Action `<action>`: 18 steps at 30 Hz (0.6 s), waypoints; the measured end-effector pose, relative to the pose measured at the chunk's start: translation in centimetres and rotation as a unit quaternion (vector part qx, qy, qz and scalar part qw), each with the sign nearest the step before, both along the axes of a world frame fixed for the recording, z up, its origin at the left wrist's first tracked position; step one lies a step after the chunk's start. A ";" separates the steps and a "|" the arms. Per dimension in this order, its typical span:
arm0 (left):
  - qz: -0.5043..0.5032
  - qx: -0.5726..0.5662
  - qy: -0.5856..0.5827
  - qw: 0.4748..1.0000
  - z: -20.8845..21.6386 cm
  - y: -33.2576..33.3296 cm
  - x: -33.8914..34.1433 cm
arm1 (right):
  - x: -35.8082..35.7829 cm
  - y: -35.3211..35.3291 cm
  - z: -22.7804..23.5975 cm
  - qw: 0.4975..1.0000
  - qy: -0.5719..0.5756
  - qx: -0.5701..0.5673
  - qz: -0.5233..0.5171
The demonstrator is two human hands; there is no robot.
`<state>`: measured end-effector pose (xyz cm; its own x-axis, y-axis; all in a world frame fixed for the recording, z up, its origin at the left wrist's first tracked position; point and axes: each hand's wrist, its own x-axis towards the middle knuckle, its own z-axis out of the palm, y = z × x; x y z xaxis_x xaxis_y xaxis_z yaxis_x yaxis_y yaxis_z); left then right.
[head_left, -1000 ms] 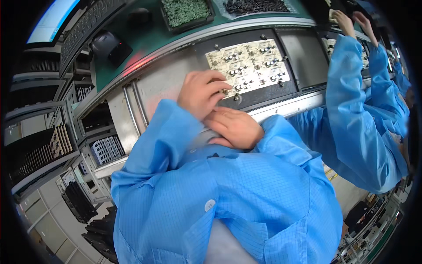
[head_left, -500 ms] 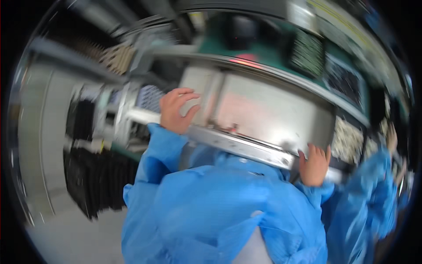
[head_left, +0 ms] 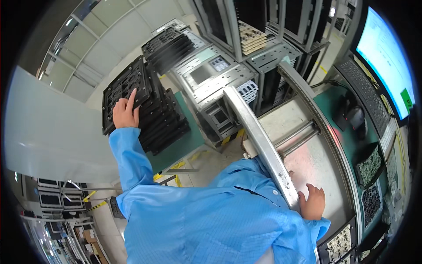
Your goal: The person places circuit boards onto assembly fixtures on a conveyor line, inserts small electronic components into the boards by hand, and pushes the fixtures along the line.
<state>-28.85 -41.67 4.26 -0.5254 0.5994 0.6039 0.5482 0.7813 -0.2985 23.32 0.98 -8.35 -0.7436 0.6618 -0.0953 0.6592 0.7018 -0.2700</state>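
Observation:
At the left, my left hand is at the near edge of the top black tray of a stack. Its index finger stretches over the tray and the thumb stands apart; the other fingers are bent, their tips hidden. The tray has a grid of cut-outs, and more black trays lie below it, slightly fanned. My right hand is open and empty, thumb and fingers apart, over the metal machine bed beside its silver front rail.
A second black tray stack stands farther back, near a metal rack holding beige trays. To the right are a keyboard, a mouse, a lit monitor and a black bin of small parts.
The view has swung left. My left hand has gone from the machine's left end to the stacked black trays. My right hand remains over the machine, its fingers more bent.

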 end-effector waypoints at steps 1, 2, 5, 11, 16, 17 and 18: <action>-0.018 0.015 -0.011 1.000 0.1 0.9 0.3 | -0.3 0.0 0.0 1.000 0.004 0.009 0.016; -0.035 0.018 -0.014 0.999 1.0 3.4 1.6 | -0.8 -0.1 0.1 0.999 0.007 0.018 0.027; -0.128 0.095 -0.002 0.987 2.3 11.5 7.6 | -2.3 -0.1 0.9 0.998 0.063 0.022 0.022; -0.495 0.040 -0.142 0.856 -2.1 26.0 16.1 | -4.7 -0.5 2.0 0.911 0.380 -0.148 -0.069; -0.701 -0.016 -0.117 0.703 -8.9 36.0 22.9 | -2.7 0.8 3.2 0.602 0.501 -0.570 -0.249; -0.734 0.010 -0.118 0.669 -10.6 37.0 24.1 | -2.2 0.7 2.9 0.600 0.505 -0.563 -0.259; -0.745 0.012 -0.125 0.655 -11.5 37.8 25.5 | -1.3 0.6 2.2 0.633 0.481 -0.537 -0.280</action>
<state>-3.30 -3.85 -7.27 0.5480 0.5520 0.6285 0.7374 -0.6735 -0.0514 22.06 1.54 -6.20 -0.4763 0.7853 -0.3954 -0.1094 -0.4991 -0.8596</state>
